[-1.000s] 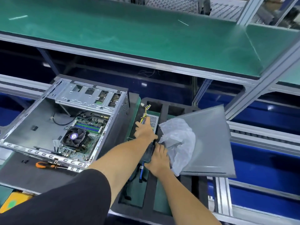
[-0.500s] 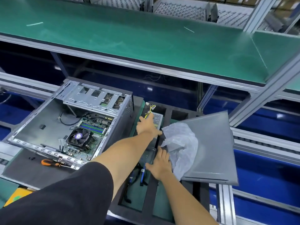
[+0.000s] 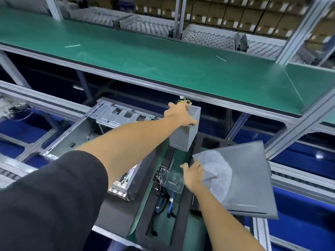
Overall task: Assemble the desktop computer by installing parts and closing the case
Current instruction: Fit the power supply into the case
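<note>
- A grey metal power supply is held up in the air by the left hand, whose grip is closed over the unit's upper end, thumb and fingers curled round it.
- A bundle of yellow and black wires is seen at the top of the power supply, just beyond the fingers of that hand.
- The power supply is held above the gap between the open computer case and the dark foam tray, and is touching neither.
- The computer case is lying on its side towards the left of the lower worktop, its open side facing up; much of it is hidden by the left forearm and a black sleeve.
- The right hand is laid at the edge of a crumpled translucent plastic bag; whether the bag is pinched or only touched cannot be told.
- The bag is lying on a grey side panel, which is resting tilted over the right part of the tray.
- In the tray, a clear plastic piece and blue and black cables are seen.
- A green shelf is mounted above, across the far side.
</note>
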`<action>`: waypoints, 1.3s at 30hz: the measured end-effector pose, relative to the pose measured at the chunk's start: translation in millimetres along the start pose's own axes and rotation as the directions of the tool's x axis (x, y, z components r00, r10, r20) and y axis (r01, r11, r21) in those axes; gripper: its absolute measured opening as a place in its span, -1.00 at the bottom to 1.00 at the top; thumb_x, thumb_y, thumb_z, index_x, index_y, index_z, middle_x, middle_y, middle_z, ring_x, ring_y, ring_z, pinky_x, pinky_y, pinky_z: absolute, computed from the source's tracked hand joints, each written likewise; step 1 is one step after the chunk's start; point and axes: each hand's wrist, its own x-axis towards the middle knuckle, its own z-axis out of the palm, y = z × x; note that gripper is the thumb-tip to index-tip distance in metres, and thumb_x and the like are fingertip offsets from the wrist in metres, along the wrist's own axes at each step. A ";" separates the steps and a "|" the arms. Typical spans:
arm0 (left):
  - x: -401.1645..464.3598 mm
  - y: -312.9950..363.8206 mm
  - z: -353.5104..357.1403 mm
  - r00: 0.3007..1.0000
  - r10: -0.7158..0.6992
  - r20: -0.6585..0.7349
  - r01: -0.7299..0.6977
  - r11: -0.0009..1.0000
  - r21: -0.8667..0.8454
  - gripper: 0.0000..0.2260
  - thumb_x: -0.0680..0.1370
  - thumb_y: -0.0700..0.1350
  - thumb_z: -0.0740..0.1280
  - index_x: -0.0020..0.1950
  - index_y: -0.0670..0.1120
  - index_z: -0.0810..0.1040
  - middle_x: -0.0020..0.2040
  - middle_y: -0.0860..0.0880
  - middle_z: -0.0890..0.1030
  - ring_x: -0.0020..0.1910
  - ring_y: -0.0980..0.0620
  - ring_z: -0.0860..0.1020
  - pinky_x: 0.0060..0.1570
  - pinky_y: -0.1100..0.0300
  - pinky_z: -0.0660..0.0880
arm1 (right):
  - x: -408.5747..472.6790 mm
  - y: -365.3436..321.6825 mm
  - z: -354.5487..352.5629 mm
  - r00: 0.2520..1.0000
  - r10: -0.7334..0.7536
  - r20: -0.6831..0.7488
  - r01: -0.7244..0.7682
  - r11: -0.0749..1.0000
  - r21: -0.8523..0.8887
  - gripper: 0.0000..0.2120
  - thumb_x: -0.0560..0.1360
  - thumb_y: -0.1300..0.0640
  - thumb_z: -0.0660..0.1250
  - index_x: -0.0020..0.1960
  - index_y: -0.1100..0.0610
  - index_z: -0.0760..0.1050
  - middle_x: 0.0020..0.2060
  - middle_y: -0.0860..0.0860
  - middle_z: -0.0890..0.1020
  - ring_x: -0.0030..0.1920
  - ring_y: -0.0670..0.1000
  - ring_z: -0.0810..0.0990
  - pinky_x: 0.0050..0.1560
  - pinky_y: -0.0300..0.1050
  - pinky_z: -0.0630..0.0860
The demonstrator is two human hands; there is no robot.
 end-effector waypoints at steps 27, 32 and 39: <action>-73.5 -287.4 -258.7 0.995 -0.014 0.100 -0.007 0.980 0.200 -0.47 0.34 0.22 0.53 0.04 -0.20 0.69 0.02 -0.14 0.66 -0.19 -0.15 0.63 -0.47 0.11 0.61 | -120.4 -279.6 214.3 0.772 -0.634 0.048 0.582 0.735 0.347 0.18 0.20 -0.26 0.33 0.63 0.12 -0.16 0.55 0.05 0.00 0.58 0.09 -0.02 0.57 0.29 0.05; -68.7 -309.0 -246.9 0.990 -0.016 0.139 -0.019 0.970 0.242 -0.54 0.36 0.23 0.52 -0.04 -0.15 0.63 -0.08 -0.07 0.61 -0.32 -0.06 0.55 -0.66 0.31 0.38 | -132.5 -285.4 240.1 0.872 -0.488 0.025 0.438 0.804 0.402 0.25 0.10 -0.29 0.31 0.66 0.06 -0.12 0.50 0.05 0.05 0.52 0.14 0.07 0.54 0.27 0.10; -58.1 -324.3 -231.5 0.970 -0.051 0.240 -0.019 0.960 0.278 -0.45 0.43 0.32 0.42 0.19 -0.07 0.51 0.24 -0.13 0.51 -0.04 -0.11 0.54 -0.30 0.10 0.49 | -133.0 -275.9 260.1 0.923 -0.362 0.132 0.250 0.822 0.511 0.20 0.07 -0.27 0.33 0.63 -0.03 -0.04 0.32 0.01 0.16 0.35 0.10 0.22 0.34 0.09 0.24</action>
